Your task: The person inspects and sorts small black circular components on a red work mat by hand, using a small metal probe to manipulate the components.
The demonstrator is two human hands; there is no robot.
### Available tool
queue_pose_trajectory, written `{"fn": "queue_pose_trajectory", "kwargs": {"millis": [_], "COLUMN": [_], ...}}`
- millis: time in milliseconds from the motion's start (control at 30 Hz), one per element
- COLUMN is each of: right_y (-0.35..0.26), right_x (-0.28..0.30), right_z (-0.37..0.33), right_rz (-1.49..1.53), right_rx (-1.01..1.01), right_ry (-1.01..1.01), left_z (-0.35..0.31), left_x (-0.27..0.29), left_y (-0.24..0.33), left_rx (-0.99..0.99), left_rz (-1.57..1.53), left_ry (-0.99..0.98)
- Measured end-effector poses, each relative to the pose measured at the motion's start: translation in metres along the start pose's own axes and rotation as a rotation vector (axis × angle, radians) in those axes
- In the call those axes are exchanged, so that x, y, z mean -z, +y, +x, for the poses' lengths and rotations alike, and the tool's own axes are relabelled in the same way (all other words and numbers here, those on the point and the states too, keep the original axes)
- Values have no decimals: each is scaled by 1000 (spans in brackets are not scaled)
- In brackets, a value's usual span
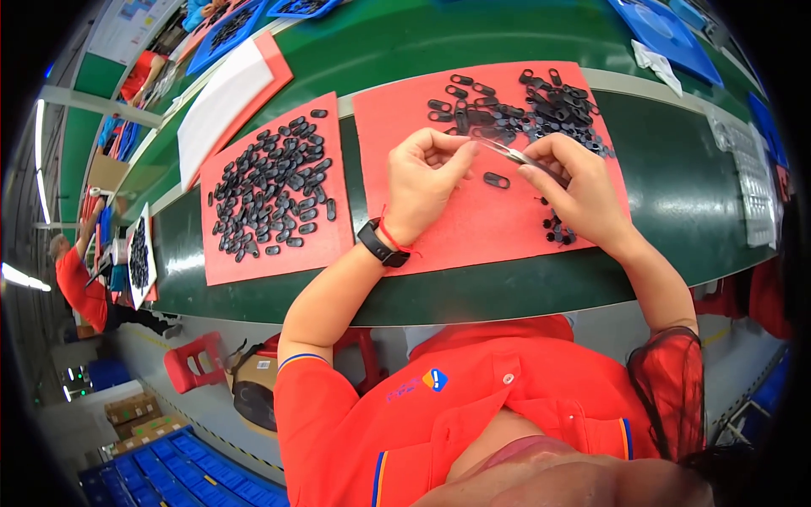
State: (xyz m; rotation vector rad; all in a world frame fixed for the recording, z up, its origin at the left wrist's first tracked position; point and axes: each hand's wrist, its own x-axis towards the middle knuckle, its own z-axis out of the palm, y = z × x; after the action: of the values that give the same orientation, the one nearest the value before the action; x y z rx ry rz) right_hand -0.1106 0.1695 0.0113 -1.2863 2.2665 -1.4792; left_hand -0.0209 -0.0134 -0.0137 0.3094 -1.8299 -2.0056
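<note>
My right hand point(581, 188) holds a pair of metal tweezers point(515, 155), whose tips point left toward my left hand point(422, 176). The left thumb and fingertips are pinched together; whatever sits between them is too small to make out. Both hands are over a pink foam sheet point(481, 232). One black oval part with a slot point(497, 180) lies alone between them. Beyond the hands, more black slotted parts point(562, 106) are heaped, with small dark pieces among them. A few small black pieces point(557, 231) lie below my right wrist.
Left of me, a second pink sheet point(279, 269) carries many black oval parts point(274, 182). A white sheet point(221, 106) lies farther back on the green table point(405, 296). Clear trays point(754, 186) stand at right, a blue tray point(672, 38) at far right. Another person point(80, 270) works at left.
</note>
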Motion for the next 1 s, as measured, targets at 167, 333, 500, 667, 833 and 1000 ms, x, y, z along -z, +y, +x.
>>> {"fn": "queue_pose_trajectory", "kwargs": {"millis": [167, 333, 500, 667, 833, 1000], "right_y": [1, 4, 4, 3, 3, -1], "right_x": [1, 0, 2, 2, -4, 5], "right_z": [0, 2, 1, 2, 7, 5], "right_rz": [-16, -35, -47, -56, -209, 301], "right_rx": [32, 54, 62, 46, 281, -282], "right_ry": [-24, -12, -13, -19, 107, -143], "left_z": [-1, 0, -1, 1, 4, 1], "left_x": [-5, -3, -5, -4, 2, 4], "left_y": [5, 3, 1, -2, -4, 11], "left_rx": [7, 9, 9, -3, -52, -2], "left_rz": [21, 23, 22, 33, 89, 44], "left_ry": [8, 4, -5, -7, 1, -53]}}
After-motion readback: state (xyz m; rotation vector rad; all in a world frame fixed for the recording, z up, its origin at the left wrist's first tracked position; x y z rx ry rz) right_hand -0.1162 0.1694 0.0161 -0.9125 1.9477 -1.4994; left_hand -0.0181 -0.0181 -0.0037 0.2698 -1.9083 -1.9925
